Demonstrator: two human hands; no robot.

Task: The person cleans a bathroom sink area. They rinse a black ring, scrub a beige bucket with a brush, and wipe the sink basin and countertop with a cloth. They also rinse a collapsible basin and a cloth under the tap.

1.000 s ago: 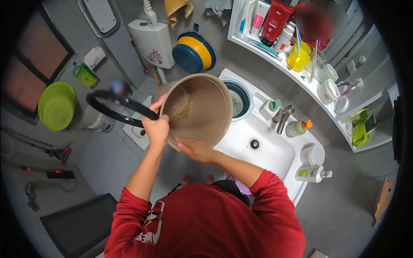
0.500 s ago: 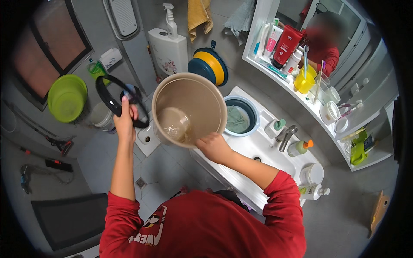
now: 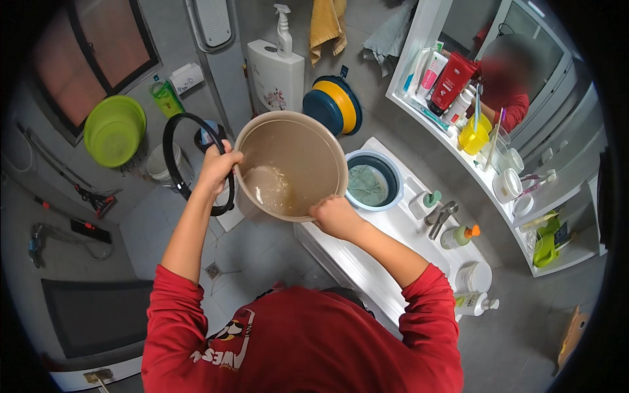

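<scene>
A beige trash bin point(image 3: 301, 150) is held up in front of me, its mouth tilted toward me, with a little water in the bottom. My left hand point(image 3: 217, 171) grips its left rim and also has a black bin ring point(image 3: 171, 147) looped by the wrist and fingers. With fingers closed, my right hand point(image 3: 337, 215) grasps the lower right rim. Just right of the bin, a blue-grey basin point(image 3: 391, 171) stands on the white sink point(image 3: 386, 252) with a pale green cloth point(image 3: 365, 185) in it.
Bottles and a tap point(image 3: 443, 219) stand along the sink's back edge. A mirror shelf point(image 3: 485, 177) crowded with toiletries juts out at the right. On the left wall hang a green basin point(image 3: 115, 131) and mops point(image 3: 98, 200). A toilet tank point(image 3: 278, 78) is behind the bin.
My left hand has moved right with the black ring and now grips the bin's left rim. My right hand stays on the rim. The view has shifted slightly.
</scene>
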